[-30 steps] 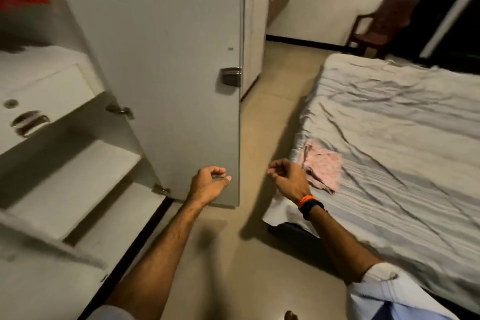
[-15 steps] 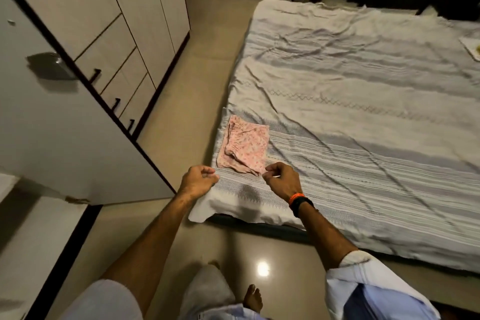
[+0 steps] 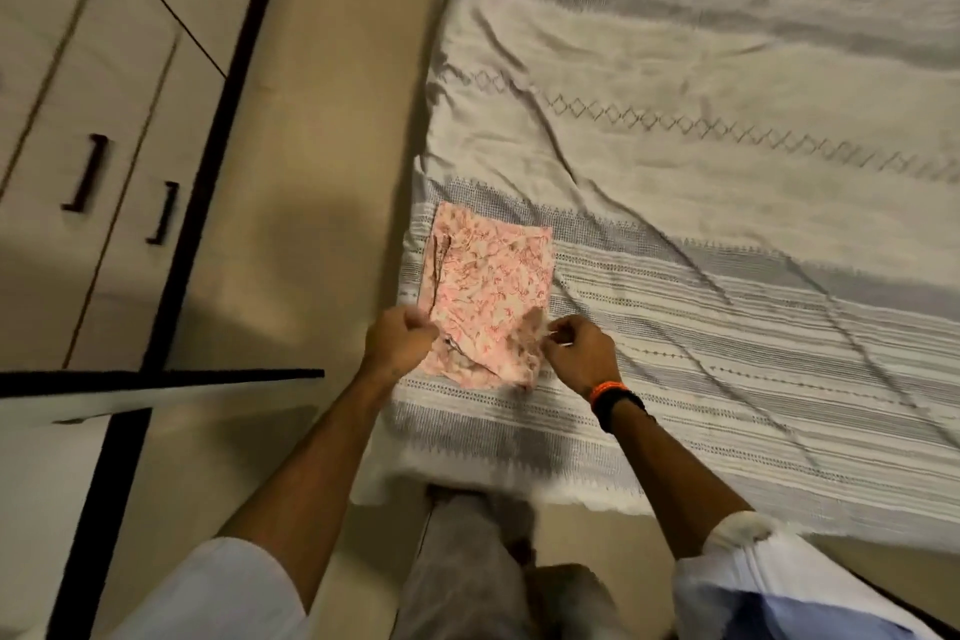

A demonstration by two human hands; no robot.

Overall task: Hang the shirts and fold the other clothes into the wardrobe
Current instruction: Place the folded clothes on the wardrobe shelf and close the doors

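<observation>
The near edge of a folded pink floral cotton garment (image 3: 491, 281) is pinched by the curled left hand (image 3: 397, 340) and right hand (image 3: 579, 353). It lies flat on the grey striped bedsheet (image 3: 727, 327), near its left edge.

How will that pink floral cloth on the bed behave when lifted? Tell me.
Probably floppy: the pink floral cloth lies flat and creased on the bed. Likely light, being thin. It may unfold, since both hands pinch only its near edge.

Near edge of pink garment (image 3: 488, 286) hidden under hands; fingertips motion-blurred; grip unclear.
</observation>
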